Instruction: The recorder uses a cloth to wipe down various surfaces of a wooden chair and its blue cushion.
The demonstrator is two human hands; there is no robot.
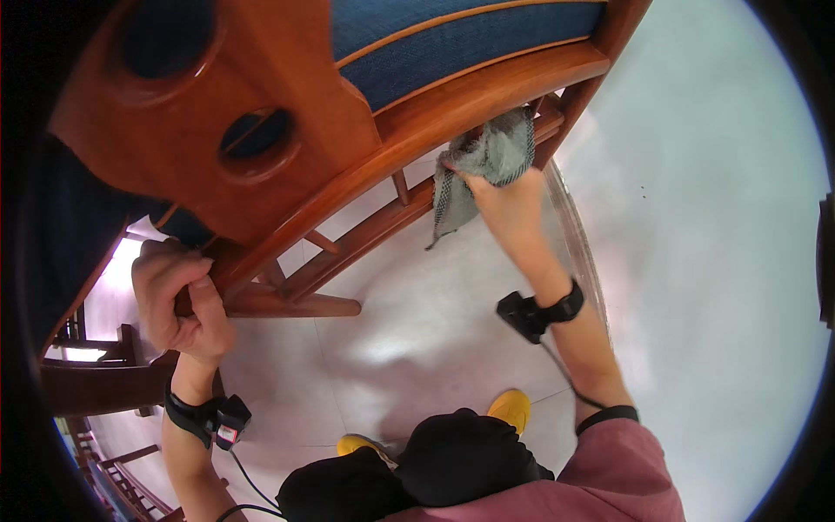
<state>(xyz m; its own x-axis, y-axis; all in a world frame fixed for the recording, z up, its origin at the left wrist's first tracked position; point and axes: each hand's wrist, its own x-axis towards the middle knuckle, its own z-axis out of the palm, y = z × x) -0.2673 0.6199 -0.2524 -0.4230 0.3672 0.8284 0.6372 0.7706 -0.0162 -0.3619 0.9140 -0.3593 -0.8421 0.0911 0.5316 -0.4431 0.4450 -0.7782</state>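
Observation:
A glossy reddish-brown wooden chair (287, 72) with blue woven fabric panels (456, 59) fills the upper left. Its broad wooden piece has rounded cut-outs that show blue behind. At the chair's near corner, my left hand (173, 297) is closed around the end of the curved wooden rail (417, 140). My right hand (512, 202) holds a grey cloth (499, 150) with a dark stitched edge against the spindles and lower rail below that curved rail. My right fingertips are hidden by the cloth, and one corner of it hangs down.
Pale tiled floor (391, 352) lies beneath the chair and around my yellow shoes (510, 410). On the right is a broad pale surface (691, 196) with a curved edge. More dark wooden furniture (104, 388) stands at the left. Cables run from the devices strapped to both wrists.

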